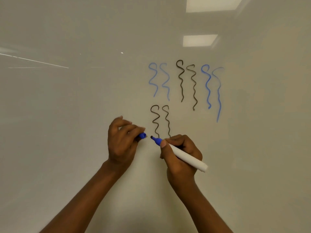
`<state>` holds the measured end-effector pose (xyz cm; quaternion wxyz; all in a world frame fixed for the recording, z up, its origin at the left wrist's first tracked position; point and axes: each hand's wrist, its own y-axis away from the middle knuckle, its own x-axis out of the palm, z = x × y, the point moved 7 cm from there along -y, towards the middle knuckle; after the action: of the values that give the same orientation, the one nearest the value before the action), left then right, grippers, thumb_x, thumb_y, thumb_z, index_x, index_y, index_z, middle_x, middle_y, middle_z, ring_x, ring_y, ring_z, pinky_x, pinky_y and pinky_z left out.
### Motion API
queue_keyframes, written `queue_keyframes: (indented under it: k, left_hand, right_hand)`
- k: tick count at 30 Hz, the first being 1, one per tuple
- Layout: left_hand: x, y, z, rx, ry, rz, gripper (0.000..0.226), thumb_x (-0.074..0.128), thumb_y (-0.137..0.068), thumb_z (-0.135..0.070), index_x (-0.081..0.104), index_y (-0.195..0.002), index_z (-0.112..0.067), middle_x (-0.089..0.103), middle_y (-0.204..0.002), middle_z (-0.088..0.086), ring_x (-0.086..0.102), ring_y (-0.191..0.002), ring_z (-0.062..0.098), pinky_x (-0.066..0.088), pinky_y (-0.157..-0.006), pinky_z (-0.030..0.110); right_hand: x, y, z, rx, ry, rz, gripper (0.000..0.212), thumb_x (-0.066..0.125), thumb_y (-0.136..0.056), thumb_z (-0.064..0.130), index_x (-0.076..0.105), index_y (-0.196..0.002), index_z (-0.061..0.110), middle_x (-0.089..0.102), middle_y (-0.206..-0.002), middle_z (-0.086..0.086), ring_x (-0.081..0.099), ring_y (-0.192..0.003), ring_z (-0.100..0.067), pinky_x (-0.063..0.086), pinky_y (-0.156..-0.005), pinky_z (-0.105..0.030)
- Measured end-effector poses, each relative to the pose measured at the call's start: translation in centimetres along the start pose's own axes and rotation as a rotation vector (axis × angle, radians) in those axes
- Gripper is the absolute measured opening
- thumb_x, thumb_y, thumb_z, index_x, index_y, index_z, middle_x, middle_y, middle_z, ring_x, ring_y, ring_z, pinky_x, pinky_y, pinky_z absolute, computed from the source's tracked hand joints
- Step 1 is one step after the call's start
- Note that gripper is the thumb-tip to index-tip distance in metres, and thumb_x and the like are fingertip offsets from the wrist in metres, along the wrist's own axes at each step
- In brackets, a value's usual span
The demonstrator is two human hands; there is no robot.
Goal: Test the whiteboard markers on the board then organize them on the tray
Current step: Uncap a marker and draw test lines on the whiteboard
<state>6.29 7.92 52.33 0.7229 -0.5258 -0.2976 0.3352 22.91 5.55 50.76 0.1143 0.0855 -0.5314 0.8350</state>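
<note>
Whiteboard [67,115]: six test squiggles [180,81] at 1 o'clock, blue and black pairs, plus a black pair [155,121] just below centre. Right hand [180,167] grips an uncapped marker [186,158] at 5 o'clock, tip off the board. Left hand [122,142] pinches its blue cap [142,135] just beside the tip at 9 o'clock. Testing looks well along, sorting not begun. Tray and other markers out of view; whether this marker drew the black pair is unclear.

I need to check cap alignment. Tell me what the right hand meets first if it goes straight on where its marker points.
Most likely the blue cap that the left hand pinches, just beyond the tip of the marker in the right hand; depth is unclear.
</note>
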Motion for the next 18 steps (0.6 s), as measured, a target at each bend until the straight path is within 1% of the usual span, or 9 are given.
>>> queue_keyframes:
  k: [2, 4, 8, 10, 13, 15, 16, 18]
  left_hand:
    - [-0.9, 0.7, -0.7, 0.009, 0.007, 0.003, 0.012, 0.06, -0.095, -0.018, 0.059, -0.102, -0.009, 0.07, -0.079, 0.015, 0.054, -0.089, 0.024, 0.045, -0.085, 0.038]
    - [-1.5, 1.2, -1.2, 0.01, 0.001, 0.016, 0.013, 0.06, -0.093, -0.018, 0.059, -0.103, -0.01, 0.071, -0.079, 0.015, 0.055, -0.088, 0.023, 0.045, -0.078, 0.037]
    - [-2.5, 2.1, -1.2, -0.056, -0.044, 0.068, 0.019, 0.059, -0.091, -0.017, 0.058, -0.108, -0.01, 0.07, -0.082, 0.014, 0.053, -0.089, 0.022, 0.043, -0.078, 0.035]
    - [-3.1, 2.5, -1.3, -0.071, -0.076, 0.088, 0.022, 0.061, -0.089, -0.017, 0.057, -0.109, -0.009, 0.07, -0.082, 0.014, 0.053, -0.089, 0.022, 0.042, -0.078, 0.034]
    - [-3.7, 2.7, -2.3, -0.028, -0.12, 0.135, 0.019, 0.059, -0.092, -0.018, 0.061, -0.107, -0.008, 0.07, -0.08, 0.013, 0.053, -0.087, 0.022, 0.041, -0.077, 0.035]
    - [-3.8, 2.7, -2.9, -0.007, -0.142, 0.174, 0.024, 0.055, -0.096, -0.021, 0.069, -0.1, -0.003, 0.069, -0.08, 0.012, 0.053, -0.085, 0.022, 0.04, -0.076, 0.035]
    - [-4.0, 2.7, -3.1, 0.001, -0.149, 0.194, 0.026, 0.055, -0.097, -0.022, 0.071, -0.097, -0.002, 0.069, -0.08, 0.012, 0.054, -0.084, 0.023, 0.041, -0.076, 0.035]
    - [-4.3, 2.7, -3.5, 0.039, -0.167, 0.231, 0.019, 0.055, -0.097, -0.022, 0.065, -0.099, -0.007, 0.07, -0.082, 0.012, 0.055, -0.085, 0.023, 0.042, -0.076, 0.035]
  right_hand:
    - [0.8, 0.6, -0.3, 0.022, 0.005, 0.053, 0.019, 0.067, -0.077, 0.028, 0.061, -0.071, 0.011, 0.064, -0.066, 0.001, 0.061, -0.06, -0.012, 0.048, -0.057, -0.019]
    - [1.3, 1.2, -0.8, 0.038, 0.004, 0.084, 0.021, 0.068, -0.077, 0.029, 0.062, -0.072, 0.01, 0.064, -0.068, 0.003, 0.061, -0.061, -0.01, 0.048, -0.057, -0.016]
    - [1.3, 2.2, -1.4, 0.026, -0.062, 0.093, 0.011, 0.068, -0.077, 0.023, 0.062, -0.073, 0.016, 0.064, -0.069, 0.002, 0.061, -0.061, -0.012, 0.049, -0.057, -0.019]
    - [1.3, 2.6, -1.6, 0.035, -0.086, 0.089, 0.009, 0.068, -0.077, 0.023, 0.061, -0.074, 0.019, 0.064, -0.069, 0.003, 0.061, -0.06, -0.012, 0.05, -0.057, -0.02]
    - [1.7, 3.0, -2.2, 0.092, -0.13, 0.131, 0.007, 0.068, -0.076, 0.025, 0.062, -0.076, 0.021, 0.065, -0.07, 0.003, 0.061, -0.06, -0.013, 0.051, -0.057, -0.022]
    - [1.9, 3.3, -2.4, 0.092, -0.145, 0.165, 0.007, 0.069, -0.077, 0.025, 0.063, -0.077, 0.02, 0.065, -0.071, 0.003, 0.061, -0.061, -0.013, 0.05, -0.057, -0.022]
    - [2.0, 3.5, -2.4, 0.086, -0.154, 0.179, 0.007, 0.069, -0.078, 0.024, 0.063, -0.077, 0.02, 0.065, -0.071, 0.003, 0.061, -0.061, -0.013, 0.05, -0.057, -0.022]
    - [2.1, 3.8, -2.6, 0.083, -0.165, 0.21, 0.007, 0.07, -0.077, 0.024, 0.065, -0.076, 0.019, 0.065, -0.071, 0.005, 0.062, -0.061, -0.013, 0.05, -0.058, -0.021]
